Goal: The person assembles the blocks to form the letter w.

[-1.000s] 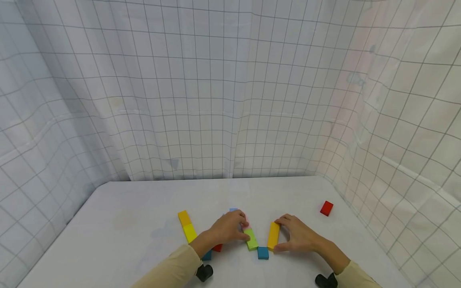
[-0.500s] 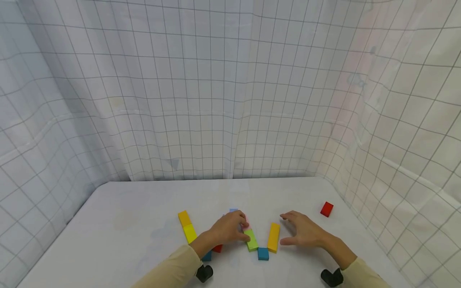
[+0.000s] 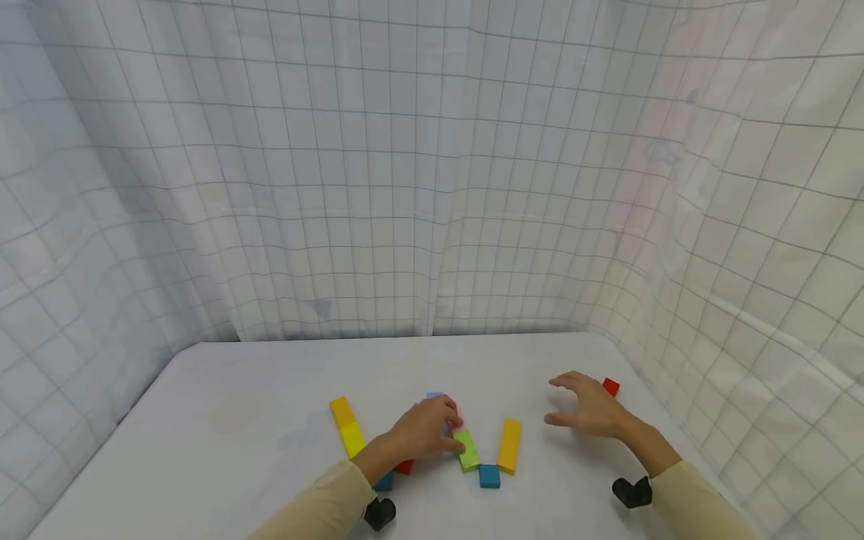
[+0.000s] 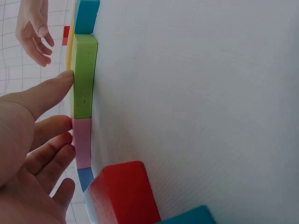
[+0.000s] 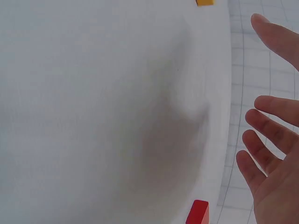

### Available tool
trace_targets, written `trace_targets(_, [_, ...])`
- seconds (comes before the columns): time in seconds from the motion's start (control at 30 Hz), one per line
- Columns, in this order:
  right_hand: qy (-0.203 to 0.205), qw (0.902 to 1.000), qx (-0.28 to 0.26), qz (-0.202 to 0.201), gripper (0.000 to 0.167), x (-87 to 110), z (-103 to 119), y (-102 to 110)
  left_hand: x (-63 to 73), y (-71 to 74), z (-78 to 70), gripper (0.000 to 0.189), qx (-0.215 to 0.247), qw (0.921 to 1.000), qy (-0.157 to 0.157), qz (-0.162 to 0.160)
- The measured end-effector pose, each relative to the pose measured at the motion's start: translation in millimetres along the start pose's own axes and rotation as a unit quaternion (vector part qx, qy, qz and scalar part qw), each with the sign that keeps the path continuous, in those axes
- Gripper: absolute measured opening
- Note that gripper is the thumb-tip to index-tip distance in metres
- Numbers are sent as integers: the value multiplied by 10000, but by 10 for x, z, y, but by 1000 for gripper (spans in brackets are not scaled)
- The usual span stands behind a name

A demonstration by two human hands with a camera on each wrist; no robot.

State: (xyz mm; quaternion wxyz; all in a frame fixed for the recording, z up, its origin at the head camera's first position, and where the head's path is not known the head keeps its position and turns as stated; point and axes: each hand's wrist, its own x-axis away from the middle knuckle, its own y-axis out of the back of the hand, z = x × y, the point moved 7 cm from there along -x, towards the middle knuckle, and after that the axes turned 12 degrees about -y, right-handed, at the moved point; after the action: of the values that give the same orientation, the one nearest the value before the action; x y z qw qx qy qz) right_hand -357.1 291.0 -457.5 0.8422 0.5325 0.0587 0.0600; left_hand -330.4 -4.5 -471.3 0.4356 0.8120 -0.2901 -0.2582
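Observation:
My left hand [image 3: 425, 431] is low over a slanting row of blocks. In the left wrist view its thumb tip rests at the light green block [image 4: 84, 77], and the fingertips are right at the pink block [image 4: 82, 142]. A blue block [image 3: 489, 475] sits at the row's near end, beside an orange block [image 3: 509, 446] angled the other way. My right hand [image 3: 597, 409] hovers over the table with thumb and fingers spread, holding nothing. Just behind it lies a red block [image 3: 610, 387], partly hidden by the hand in the head view.
Left of the left hand, an orange-yellow block [image 3: 342, 412] and a yellow block [image 3: 352, 439] form another slanting row. A second red block [image 4: 131, 191] and a teal block [image 4: 191, 217] lie under the left wrist. A gridded white curtain [image 3: 364, 187] surrounds the white table [image 3: 256, 420].
My right hand has let go of the orange block and moved right and away, toward the red block. The left hand has stayed at the green and pink blocks.

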Motion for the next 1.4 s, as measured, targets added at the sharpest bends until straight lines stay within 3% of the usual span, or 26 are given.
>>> trace_targets(0.27, [62, 9982, 51, -593, 73, -83, -249, 229, 7, 19, -12, 39, 106, 9999, 38, -14])
trace_targets(0.47, [-72, 9972, 102, -736, 72, -119, -417, 338, 3, 25, -2, 38, 75, 10000, -1, -29])
trace_targets(0.8, [-516, 9970, -3, -580, 74, -92, -768, 388, 39, -10, 20, 39, 127, 9999, 94, 10])
trace_targets(1.13, [-1494, 9883, -318, -30, 88, 5, -1257, 225, 30, -24, 19, 39, 38, 10000, -49, 2])
trace_targets(1.27, [-1779, 9826, -526, 27, 89, 15, -1346, 213, 9, -10, 8, 39, 76, 10000, -42, 11])
trace_targets(1.4, [-1743, 9834, -495, -8, 85, -18, -1330, 240, 1, 9, 2, 39, 100, 9999, 43, 40])
